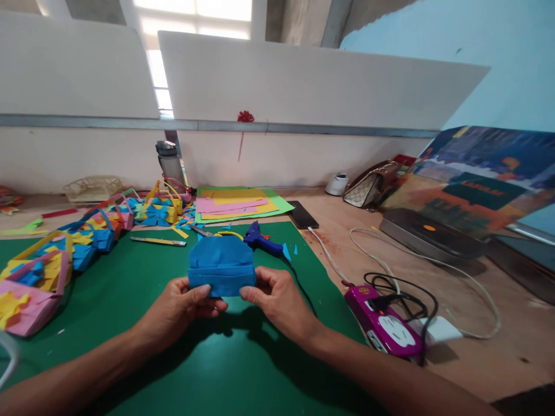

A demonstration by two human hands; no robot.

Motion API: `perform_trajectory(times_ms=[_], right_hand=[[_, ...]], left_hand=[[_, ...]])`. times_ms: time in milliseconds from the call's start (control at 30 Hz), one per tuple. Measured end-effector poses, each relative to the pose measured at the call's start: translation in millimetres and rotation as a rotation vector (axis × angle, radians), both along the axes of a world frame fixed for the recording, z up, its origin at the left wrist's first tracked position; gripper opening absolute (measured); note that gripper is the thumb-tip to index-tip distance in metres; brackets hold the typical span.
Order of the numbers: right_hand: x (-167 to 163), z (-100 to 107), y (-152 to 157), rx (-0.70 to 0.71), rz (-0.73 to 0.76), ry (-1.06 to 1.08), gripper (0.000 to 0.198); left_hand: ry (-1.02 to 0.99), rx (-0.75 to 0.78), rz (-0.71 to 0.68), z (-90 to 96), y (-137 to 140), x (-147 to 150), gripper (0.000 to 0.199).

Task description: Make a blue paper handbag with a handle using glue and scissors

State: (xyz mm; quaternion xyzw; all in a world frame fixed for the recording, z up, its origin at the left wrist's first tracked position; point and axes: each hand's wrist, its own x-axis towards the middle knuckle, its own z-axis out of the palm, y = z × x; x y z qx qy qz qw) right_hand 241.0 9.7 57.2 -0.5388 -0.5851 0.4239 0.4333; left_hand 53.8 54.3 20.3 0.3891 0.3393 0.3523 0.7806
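Observation:
A folded piece of blue paper (221, 260), with a rounded top edge and crease lines across it, is held up over the green mat (208, 364). My left hand (189, 303) grips its lower left corner, thumb in front and fingers behind. At the lower right corner, my right hand (277, 296) pinches it the same way. Just behind the paper lie a blue glue gun (264, 240), scissors (203, 231) partly hidden by the paper, and small blue scraps. A yellow cutter knife (158, 241) rests on the mat to the left.
Small colourful paper baskets (89, 245) line the left side. Coloured paper sheets (240, 203) lie at the back beside a phone (303, 215). On the right are a purple power strip (384, 323), tangled cables and a dark case (429, 234). A bottle (170, 162) stands behind.

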Motion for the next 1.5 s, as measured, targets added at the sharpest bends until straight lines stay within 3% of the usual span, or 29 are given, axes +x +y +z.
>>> perform_trajectory(times_ms=[133,433,933,1000,1100,1167,1233,1500], right_hand=[[1,1,-2,0.034,0.017,0.019,0.009],[4,1,2,0.127,-0.096,-0.075,0.029],[11,-11,12,0.018,-0.041,-0.106,0.019],[13,-12,15,0.085,-0.105,-0.12,0.016],[16,-9,15,0.372,-0.269,-0.271,0.026],[14,-5,11,0.593,-0.259,-0.416,0.017],[8,-1,6,0.726,-0.167,-0.512,0.007],[-9,-5,-2,0.75,-0.086,-0.678,0.007]], left_hand=[[0.01,-0.005,0.014,0.1,1,0,0.031],[0.085,0.114,-0.044,-1.6,-1,-3,0.032],[0.126,0.202,-0.042,-0.8,1,-2,0.028],[0.156,0.214,-0.019,1.2,0,-2,0.027],[0.196,0.228,-0.003,3.4,-2,1,0.027],[0.206,0.232,-0.017,4.8,-5,5,0.029],[0.207,0.24,-0.038,6.8,-9,9,0.03],[0.229,0.392,-0.135,13.6,-26,18,0.033]])
